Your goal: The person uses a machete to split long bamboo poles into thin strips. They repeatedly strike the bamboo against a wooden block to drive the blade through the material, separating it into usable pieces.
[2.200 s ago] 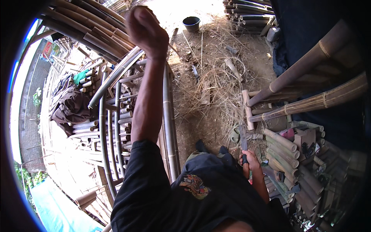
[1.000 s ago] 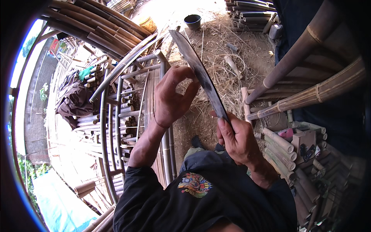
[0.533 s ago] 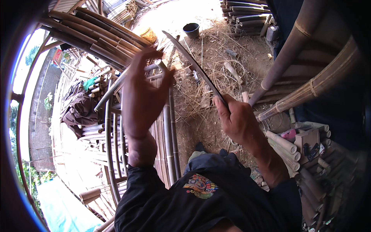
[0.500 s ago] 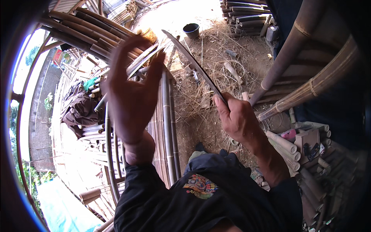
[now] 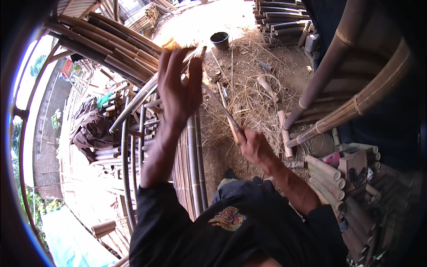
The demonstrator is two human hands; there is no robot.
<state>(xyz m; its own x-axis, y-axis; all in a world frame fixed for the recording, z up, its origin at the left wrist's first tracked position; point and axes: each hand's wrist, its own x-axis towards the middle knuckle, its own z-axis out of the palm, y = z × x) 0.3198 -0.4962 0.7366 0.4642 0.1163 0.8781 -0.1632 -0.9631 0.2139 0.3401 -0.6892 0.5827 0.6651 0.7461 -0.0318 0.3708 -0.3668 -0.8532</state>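
My left hand (image 5: 178, 91) is raised, its fingers closed around the upper end of a curved bamboo pole (image 5: 133, 104) of the frame in front of me. My right hand (image 5: 252, 144) grips the wooden handle of a long knife (image 5: 220, 107). The dark blade slants up and left toward my left hand, and its tip is hidden behind that hand's thumb. Upright bamboo poles (image 5: 192, 155) of the frame stand just below and between my two forearms.
A black bucket (image 5: 220, 40) stands on the far ground among dry straw (image 5: 251, 89). Thick bamboo poles (image 5: 342, 62) lean at the right above stacked cut bamboo sections (image 5: 327, 171). A dark cloth (image 5: 91, 131) hangs at the left. A blue tarp (image 5: 66, 240) lies at the lower left.
My left hand left the knife blade and rose to the bamboo pole's upper end. My right hand lowered the knife and swung its blade toward the left hand.
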